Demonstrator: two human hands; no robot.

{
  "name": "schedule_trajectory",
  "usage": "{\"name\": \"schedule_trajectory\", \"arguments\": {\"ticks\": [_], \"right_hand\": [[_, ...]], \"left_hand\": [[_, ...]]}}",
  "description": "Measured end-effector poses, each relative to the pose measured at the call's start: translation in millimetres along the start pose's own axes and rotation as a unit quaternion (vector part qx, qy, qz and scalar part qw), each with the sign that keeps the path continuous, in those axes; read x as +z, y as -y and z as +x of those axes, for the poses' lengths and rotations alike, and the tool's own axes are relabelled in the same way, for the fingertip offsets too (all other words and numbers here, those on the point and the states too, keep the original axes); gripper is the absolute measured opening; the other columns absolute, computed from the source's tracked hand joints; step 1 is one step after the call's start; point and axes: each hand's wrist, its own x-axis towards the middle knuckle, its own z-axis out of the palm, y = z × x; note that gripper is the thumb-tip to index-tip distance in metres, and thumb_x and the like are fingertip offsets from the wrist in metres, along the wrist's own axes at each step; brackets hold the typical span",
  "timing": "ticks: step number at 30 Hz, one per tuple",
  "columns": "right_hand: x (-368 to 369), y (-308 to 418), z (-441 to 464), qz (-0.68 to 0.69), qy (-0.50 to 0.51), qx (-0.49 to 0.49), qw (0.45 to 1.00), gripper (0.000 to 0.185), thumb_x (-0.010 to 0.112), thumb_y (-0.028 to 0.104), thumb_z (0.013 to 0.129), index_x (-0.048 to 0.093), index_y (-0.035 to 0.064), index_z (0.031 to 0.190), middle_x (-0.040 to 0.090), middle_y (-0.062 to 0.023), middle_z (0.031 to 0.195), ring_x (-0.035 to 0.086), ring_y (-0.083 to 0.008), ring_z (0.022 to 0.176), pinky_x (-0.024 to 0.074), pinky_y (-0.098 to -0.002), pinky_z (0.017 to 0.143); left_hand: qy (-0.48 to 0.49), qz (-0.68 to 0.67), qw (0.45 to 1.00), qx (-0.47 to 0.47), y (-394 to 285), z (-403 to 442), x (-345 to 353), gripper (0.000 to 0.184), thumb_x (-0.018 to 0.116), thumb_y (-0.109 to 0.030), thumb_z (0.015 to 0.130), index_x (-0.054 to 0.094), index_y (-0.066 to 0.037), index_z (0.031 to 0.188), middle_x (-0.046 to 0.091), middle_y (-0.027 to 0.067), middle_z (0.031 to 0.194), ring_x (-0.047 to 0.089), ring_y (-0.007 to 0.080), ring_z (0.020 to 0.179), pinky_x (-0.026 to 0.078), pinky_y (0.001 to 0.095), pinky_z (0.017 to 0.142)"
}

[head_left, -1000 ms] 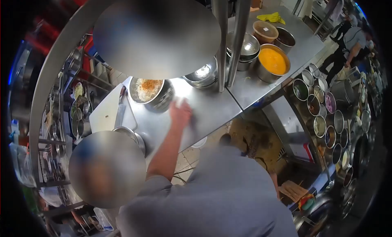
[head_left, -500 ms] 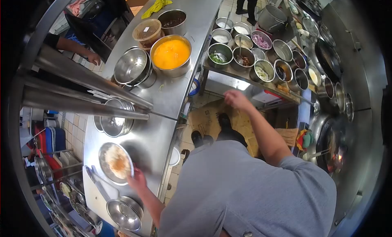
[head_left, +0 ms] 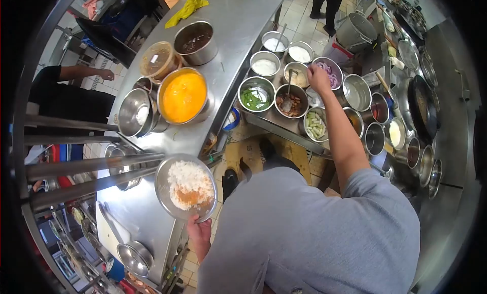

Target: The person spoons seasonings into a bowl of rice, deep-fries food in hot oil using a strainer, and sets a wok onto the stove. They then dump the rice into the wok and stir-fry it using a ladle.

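My left hand (head_left: pixel 199 231) grips the rim of a metal bowl (head_left: pixel 164 196), holding it tilted beside the steel counter's edge. White rice (head_left: pixel 183 175) with a patch of orange-brown powder (head_left: pixel 192 196) lies in it. My right hand (head_left: pixel 319 79) is stretched out over the seasoning pots, at the near-left rim of the pot of sliced purple onion (head_left: pixel 332 75). Its fingers look curled together, and whatever they hold is hidden. Close by stand a pot of pale food with a spoon (head_left: pixel 300 80), a pot of brown chopped pieces (head_left: pixel 291 105) and a pot of pale green chunks (head_left: pixel 316 125).
On the left counter are a pot of orange liquid (head_left: pixel 183 96), a lidded tub (head_left: pixel 158 61), a pot of dark sauce (head_left: pixel 195 40) and a yellow cloth (head_left: pixel 186 11). Metal rails (head_left: pixel 96 167) cross the left side. A wok (head_left: pixel 422 109) is at right. Another person's arm (head_left: pixel 86 72) shows at left.
My left hand has lifted the bowl of rice and brought it up and right, off the counter. My right hand has reached forward from above the floor to the onion pot.
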Motion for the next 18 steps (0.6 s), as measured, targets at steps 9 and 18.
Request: {"name": "schedule_trajectory", "arguments": {"ticks": [9,18], "right_hand": [[-52,-1,1,0.035,0.077,-0.068,0.994,0.021,0.06,0.021,0.086,0.07,0.0064,0.098,0.066,-0.0155,0.098,0.064,-0.033,0.083,0.0494,-0.0404,0.075],[-43,-35,-9,0.169,-0.018,0.136,0.976,0.024,0.063,0.027,0.084,0.07,0.0066,0.094,0.07,-0.0144,0.087,0.069,-0.027,0.079,0.0522,-0.0359,0.074]], "left_hand": [[-0.002,0.043,0.999,0.018,12,1,167,0.048,0.053,-0.01,0.074,0.049,0.002,0.12,0.067,0.0155,0.096,0.068,0.0256,0.066,0.056,0.032,0.047],[0.025,0.099,0.995,-0.014,13,19,219,0.044,0.051,-0.008,0.076,0.049,0.003,0.119,0.067,0.0165,0.098,0.069,0.0252,0.07,0.058,0.0309,0.049]]}}
